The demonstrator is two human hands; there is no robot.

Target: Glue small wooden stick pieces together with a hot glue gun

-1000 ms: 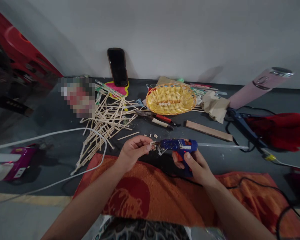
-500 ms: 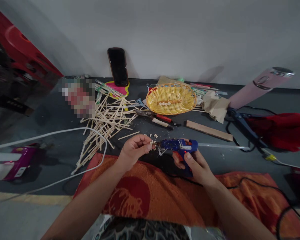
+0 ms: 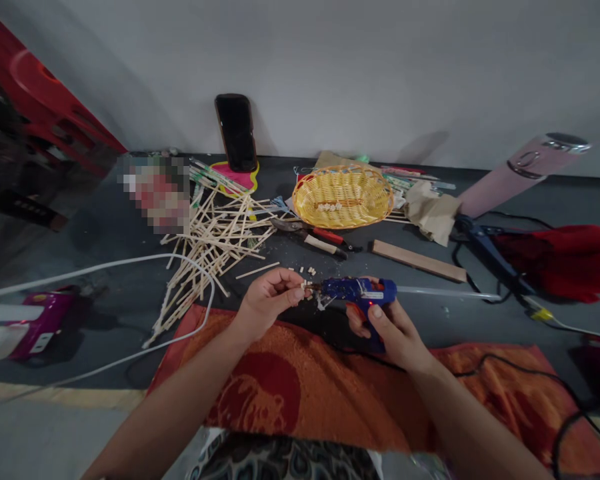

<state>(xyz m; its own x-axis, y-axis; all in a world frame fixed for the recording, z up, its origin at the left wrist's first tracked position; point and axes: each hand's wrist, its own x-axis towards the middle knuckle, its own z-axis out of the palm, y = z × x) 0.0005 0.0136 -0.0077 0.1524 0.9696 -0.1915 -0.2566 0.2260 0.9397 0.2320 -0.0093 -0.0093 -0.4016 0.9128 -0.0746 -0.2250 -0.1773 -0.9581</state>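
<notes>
My right hand [image 3: 387, 327] is closed around a blue hot glue gun [image 3: 353, 291], fingers at its orange trigger. A clear glue stick [image 3: 447, 292] sticks out of its back end. The nozzle points left and meets the fingertips of my left hand [image 3: 275, 297]. Those fingers pinch a small pale wooden piece [image 3: 306, 285], partly hidden by the fingers. Several more short cut wooden bits [image 3: 310, 271] lie on the dark surface just beyond. Behind them rest pliers [image 3: 313, 239] with pale and red handles.
A heap of thin wooden sticks [image 3: 215, 240] lies left. A yellow wicker basket [image 3: 343, 220] holds small pale pieces. To the right are a wooden strip [image 3: 417, 261], a pink flask [image 3: 523, 173] and a red cloth [image 3: 560, 263]. A phone [image 3: 236, 133] leans on the wall; an orange towel [image 3: 350, 393] lies in front.
</notes>
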